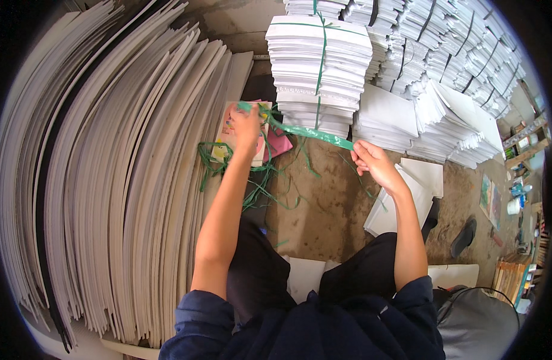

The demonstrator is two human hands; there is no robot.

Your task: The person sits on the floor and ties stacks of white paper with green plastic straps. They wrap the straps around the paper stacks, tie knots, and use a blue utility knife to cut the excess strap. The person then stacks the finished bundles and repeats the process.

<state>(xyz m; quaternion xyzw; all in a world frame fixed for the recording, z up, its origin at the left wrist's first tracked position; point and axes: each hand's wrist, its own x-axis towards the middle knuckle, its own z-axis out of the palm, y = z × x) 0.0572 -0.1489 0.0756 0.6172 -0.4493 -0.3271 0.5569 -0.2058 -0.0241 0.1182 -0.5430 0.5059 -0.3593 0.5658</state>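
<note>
A flat green plastic strap (315, 134) stretches between my two hands, a little above the floor. My right hand (374, 162) is closed, pinching its right end between thumb and fingers. At the other end, my left hand (244, 127) is closed round the strap, its fingers slightly blurred. Under that hand lies a small pile of printed booklets (223, 133), with a pink sheet (278, 146) sticking out on the right. Loose green strands (261, 186) tangle over and beside the pile. My left fingertips are partly hidden by the hand itself.
Tall stacked white sheets (126, 174) fill the left side. A strapped stack of white paper (319, 66) stands ahead, with more bundles (450, 45) behind. Loose white sheets (402, 201) lie near my right knee. A dark sandal (464, 237) rests on the floor at right.
</note>
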